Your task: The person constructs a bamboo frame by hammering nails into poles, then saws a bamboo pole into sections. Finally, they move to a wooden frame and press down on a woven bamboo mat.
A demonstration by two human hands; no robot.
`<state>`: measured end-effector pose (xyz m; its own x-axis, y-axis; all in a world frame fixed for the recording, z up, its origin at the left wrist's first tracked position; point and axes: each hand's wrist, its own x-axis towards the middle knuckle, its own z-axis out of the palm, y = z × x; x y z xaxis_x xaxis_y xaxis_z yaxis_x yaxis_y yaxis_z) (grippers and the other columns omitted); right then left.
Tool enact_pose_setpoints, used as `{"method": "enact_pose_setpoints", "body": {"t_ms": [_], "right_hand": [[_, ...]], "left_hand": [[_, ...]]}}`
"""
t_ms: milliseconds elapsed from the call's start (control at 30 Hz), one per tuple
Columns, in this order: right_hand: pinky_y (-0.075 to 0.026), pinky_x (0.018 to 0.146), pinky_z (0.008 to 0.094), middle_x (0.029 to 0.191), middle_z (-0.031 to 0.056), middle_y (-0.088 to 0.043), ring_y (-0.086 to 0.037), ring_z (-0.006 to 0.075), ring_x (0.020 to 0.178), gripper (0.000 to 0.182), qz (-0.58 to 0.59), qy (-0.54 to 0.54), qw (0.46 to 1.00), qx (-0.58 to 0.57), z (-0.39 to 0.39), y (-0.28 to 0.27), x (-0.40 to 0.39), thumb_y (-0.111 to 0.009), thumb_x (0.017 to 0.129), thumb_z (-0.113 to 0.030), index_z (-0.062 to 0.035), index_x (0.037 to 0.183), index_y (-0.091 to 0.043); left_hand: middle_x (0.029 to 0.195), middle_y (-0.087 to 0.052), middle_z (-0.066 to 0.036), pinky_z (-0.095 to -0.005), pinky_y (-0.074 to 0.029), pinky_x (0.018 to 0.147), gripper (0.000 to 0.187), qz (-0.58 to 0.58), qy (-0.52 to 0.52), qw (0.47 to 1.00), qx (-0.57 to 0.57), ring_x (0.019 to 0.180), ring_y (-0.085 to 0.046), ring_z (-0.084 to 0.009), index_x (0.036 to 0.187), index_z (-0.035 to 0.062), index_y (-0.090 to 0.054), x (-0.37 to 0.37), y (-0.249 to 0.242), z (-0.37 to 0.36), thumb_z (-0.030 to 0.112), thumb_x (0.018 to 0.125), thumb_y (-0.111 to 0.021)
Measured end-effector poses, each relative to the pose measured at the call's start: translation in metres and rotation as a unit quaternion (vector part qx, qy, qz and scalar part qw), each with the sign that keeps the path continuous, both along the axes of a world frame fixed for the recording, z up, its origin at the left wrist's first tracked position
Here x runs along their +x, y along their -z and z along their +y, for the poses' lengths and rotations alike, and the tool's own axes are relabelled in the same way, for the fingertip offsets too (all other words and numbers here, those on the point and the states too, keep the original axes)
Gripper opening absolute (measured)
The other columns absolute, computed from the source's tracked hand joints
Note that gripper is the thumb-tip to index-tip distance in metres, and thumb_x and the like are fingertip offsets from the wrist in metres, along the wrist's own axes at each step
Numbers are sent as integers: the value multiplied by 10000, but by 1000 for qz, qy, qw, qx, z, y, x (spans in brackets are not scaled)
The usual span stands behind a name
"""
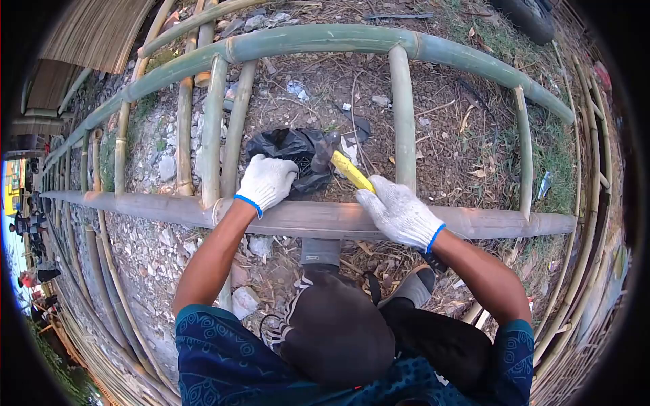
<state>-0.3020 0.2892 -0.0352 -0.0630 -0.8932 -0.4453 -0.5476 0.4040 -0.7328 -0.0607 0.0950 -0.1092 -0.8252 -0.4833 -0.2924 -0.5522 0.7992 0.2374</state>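
Note:
My right hand [401,211], in a white knit glove with a blue cuff, is wrapped round the yellow handle of a hammer [351,170]. The hammer's dark head points up and left, in front of a crumpled black plastic bag [288,143]. Gloved the same way, my left hand [266,181] has its fingers curled at the far side of the near bamboo pole [305,218]. Whatever those fingers may hold is hidden. The pole runs crosswise below both hands, and upright bamboo pieces [403,115] join it to a green bamboo pole [318,38].
Beyond the poles lies ground with dry leaves and debris [453,149]. Broken stones [152,254] cover the left side. Long bamboo poles [589,196] run along the right edge. A grey shoe [414,287] shows below the near pole. Several people are far off at left.

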Motion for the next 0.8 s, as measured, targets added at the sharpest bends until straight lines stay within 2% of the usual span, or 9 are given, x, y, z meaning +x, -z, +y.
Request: {"method": "enact_pose_setpoints", "body": {"t_ms": [100, 133, 200, 267, 467, 667, 800], "right_hand": [[-520, 815, 614, 946, 347, -684, -676, 555, 926, 394, 12, -22, 1000, -11, -39, 55, 28, -541, 1072, -328, 54, 1167, -553], [-527, 818, 611, 955, 350, -687, -680, 552, 924, 397, 21, -32, 999, -10, -48, 63, 35, -541, 1070, -323, 62, 1164, -553], [-540, 805, 612, 937, 355, -692, -692, 544, 903, 390, 57, 20, 998, 9, -54, 72, 46, -536, 1066, -309, 72, 1145, -554], [-558, 763, 610, 876, 360, -694, -708, 534, 847, 369, 87, 81, 993, 19, -58, 77, 53, -535, 1059, -275, 86, 1137, -548], [-562, 729, 604, 818, 357, -687, -707, 537, 819, 340, 101, 100, 990, -7, -55, 82, 42, -558, 1051, -251, 78, 1132, -539], [-543, 702, 620, 767, 341, -667, -687, 547, 769, 322, 75, 109, 990, -39, -37, 88, 38, -531, 1056, -253, 62, 1122, -524], [-534, 689, 625, 759, 337, -661, -682, 545, 762, 309, 75, 89, 993, -13, -27, 69, 28, -524, 1058, -247, 53, 1128, -499]], "left_hand": [[955, -770, -171, -523, -556, 851, 272, 70, -10, 991, 115, 931, -732, -391, 1120, 89, -778, 9, 16, 7, 251, 982, -607], [965, -769, -171, -526, -557, 845, 270, 90, -34, 989, 112, 928, -732, -394, 1119, 87, -774, 10, 20, 7, 251, 982, -610], [984, -768, -171, -532, -558, 833, 265, 133, -82, 982, 105, 923, -731, -400, 1118, 81, -767, 7, 25, 3, 251, 981, -615], [991, -766, -174, -520, -566, 826, 252, 110, -94, 988, 57, 929, -732, -403, 1097, 78, -761, -1, 30, -7, 254, 979, -625], [852, -752, -165, -513, -582, 737, 190, 67, -32, 996, -43, 828, -750, -370, 951, 113, -773, -27, 56, -26, 279, 944, -681], [831, -758, -180, -488, -591, 654, 137, -46, 28, 995, -89, 775, -764, -367, 897, 82, -787, -45, 66, -12, 159, 894, -673], [825, -767, -200, -465, -602, 627, 143, -54, -4, 993, -107, 761, -779, -356, 844, 61, -789, -58, 61, -14, 115, 874, -660]]}}
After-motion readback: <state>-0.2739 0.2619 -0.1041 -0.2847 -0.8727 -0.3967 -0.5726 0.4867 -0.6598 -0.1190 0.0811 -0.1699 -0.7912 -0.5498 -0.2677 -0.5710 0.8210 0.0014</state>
